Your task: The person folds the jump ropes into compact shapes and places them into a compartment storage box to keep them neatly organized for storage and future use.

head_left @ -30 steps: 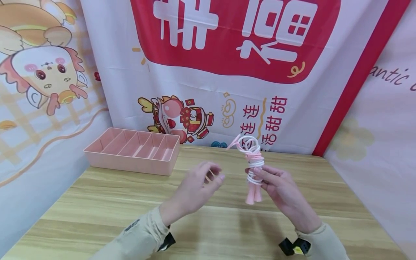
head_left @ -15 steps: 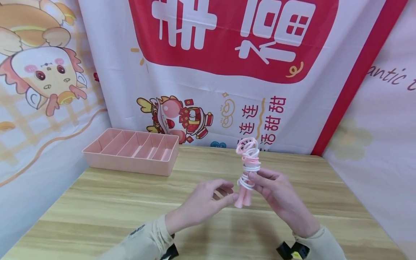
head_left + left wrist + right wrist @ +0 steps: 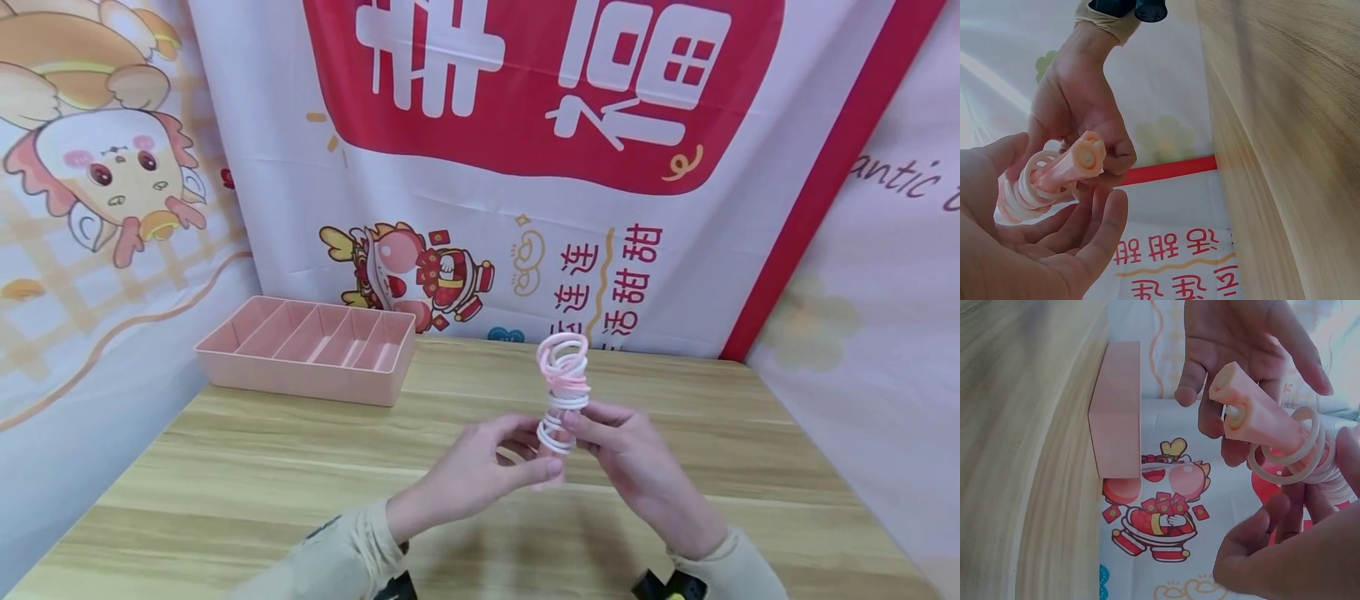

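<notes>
A jump rope has its pink handles side by side, with white and pink cord wound round them and looped at the top. My right hand pinches the wound cord and handles between thumb and fingers, holding the bundle upright above the table. Around the lower handle ends lies my left hand, palm facing them. Its thumb overlaps the handles in the head view. In the left wrist view, that hand's fingers are spread and loosely bent beside the bundle, not closed on it.
A pink box divided into several compartments stands at the back left of the wooden table. Behind the table hangs a red and white printed cloth. Printed cloths also border the left and right sides.
My left hand has moved right to the handle ends. My right hand has brought the jump rope slightly left and down, and the loop at its top has turned.
</notes>
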### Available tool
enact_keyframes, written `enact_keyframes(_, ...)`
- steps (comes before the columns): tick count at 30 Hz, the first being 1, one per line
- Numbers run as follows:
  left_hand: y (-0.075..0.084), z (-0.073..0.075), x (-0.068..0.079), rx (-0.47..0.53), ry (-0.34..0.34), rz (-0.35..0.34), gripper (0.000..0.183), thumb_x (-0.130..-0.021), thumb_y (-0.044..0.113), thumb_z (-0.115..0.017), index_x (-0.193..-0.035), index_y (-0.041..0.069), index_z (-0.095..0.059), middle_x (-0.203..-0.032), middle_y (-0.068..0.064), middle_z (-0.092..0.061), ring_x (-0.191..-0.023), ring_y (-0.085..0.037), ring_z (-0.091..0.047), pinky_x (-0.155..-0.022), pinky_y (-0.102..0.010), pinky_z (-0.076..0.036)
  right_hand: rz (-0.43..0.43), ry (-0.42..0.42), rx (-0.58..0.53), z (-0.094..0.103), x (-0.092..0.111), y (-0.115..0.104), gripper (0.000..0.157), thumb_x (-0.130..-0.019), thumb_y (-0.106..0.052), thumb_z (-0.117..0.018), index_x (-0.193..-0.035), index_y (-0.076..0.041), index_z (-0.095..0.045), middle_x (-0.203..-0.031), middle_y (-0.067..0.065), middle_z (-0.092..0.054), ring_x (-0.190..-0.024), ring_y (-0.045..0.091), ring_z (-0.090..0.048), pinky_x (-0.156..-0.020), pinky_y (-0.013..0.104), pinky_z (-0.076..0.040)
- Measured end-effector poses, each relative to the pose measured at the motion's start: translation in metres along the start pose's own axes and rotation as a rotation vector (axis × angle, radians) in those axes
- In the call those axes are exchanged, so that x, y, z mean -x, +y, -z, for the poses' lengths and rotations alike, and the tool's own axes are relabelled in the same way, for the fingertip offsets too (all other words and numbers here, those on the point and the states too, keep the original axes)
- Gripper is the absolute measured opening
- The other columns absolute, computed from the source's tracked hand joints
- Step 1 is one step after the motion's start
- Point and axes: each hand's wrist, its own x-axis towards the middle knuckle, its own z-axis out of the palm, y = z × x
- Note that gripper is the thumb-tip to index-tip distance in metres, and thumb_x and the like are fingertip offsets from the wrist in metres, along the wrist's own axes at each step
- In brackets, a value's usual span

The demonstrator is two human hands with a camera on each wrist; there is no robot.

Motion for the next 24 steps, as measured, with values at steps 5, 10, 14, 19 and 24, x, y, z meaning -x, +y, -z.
enact_keyframes(5,-0.002,-0.0016,-0.0008,-0.024,0.012,-0.018,0.044,-0.089,0.041,-0.073,-0.123,0.015,-0.066,-0.095,0.008,-0.069,-0.087,-0.01,-0.065,-0.076,-0.031,-0.054,0.003,0.02,0.006,-0.0017,0.0001,0.0009,0.018,-0.089,-0.011,-0.073,-0.107,-0.009,-0.077,-0.111,0.007,-0.07,-0.119,0.024,-0.05,-0.106,0.045,-0.026)
enact_keyframes(10,-0.0036,-0.0036,-0.0001,-0.049,0.014,-0.035,0.033,-0.089,0.044,-0.072,-0.11,0.018,-0.07,-0.087,0.009,-0.069,-0.081,-0.009,-0.064,-0.071,-0.031,-0.054,-0.011,0.029,0.01,-0.0056,0.0025,0.0016,0.022,-0.089,-0.012,-0.074,-0.11,-0.007,-0.076,-0.113,0.009,-0.069,-0.12,0.025,-0.05,-0.106,0.045,-0.027)
enact_keyframes(14,-0.0033,-0.005,0.0009,-0.047,0.022,-0.034,0.024,-0.089,0.042,-0.072,-0.099,0.021,-0.072,-0.082,0.01,-0.068,-0.079,-0.009,-0.064,-0.068,-0.03,-0.053,0.009,0.024,0.023,-0.0075,0.0026,0.0027,0.022,-0.089,-0.012,-0.073,-0.11,-0.007,-0.076,-0.112,0.01,-0.069,-0.118,0.026,-0.05,-0.104,0.044,-0.029)
enact_keyframes(19,-0.0023,-0.0058,0.0019,-0.029,0.03,-0.019,0.017,-0.089,0.037,-0.073,-0.095,0.021,-0.073,-0.08,0.009,-0.068,-0.077,-0.011,-0.064,-0.064,-0.027,-0.053,0.026,0.022,0.026,-0.0077,0.0013,0.0043,0.021,-0.089,-0.011,-0.073,-0.109,-0.006,-0.076,-0.111,0.011,-0.07,-0.118,0.026,-0.051,-0.104,0.043,-0.029)
enact_keyframes(24,-0.0031,-0.006,0.0026,-0.023,0.037,-0.038,0.024,-0.087,0.04,-0.075,-0.102,0.022,-0.072,-0.082,0.008,-0.068,-0.079,-0.012,-0.065,-0.066,-0.03,-0.054,0.022,0.028,0.019,-0.0079,0.0016,0.0063,0.02,-0.089,-0.01,-0.073,-0.108,-0.007,-0.076,-0.107,0.01,-0.071,-0.115,0.025,-0.053,-0.103,0.043,-0.03)
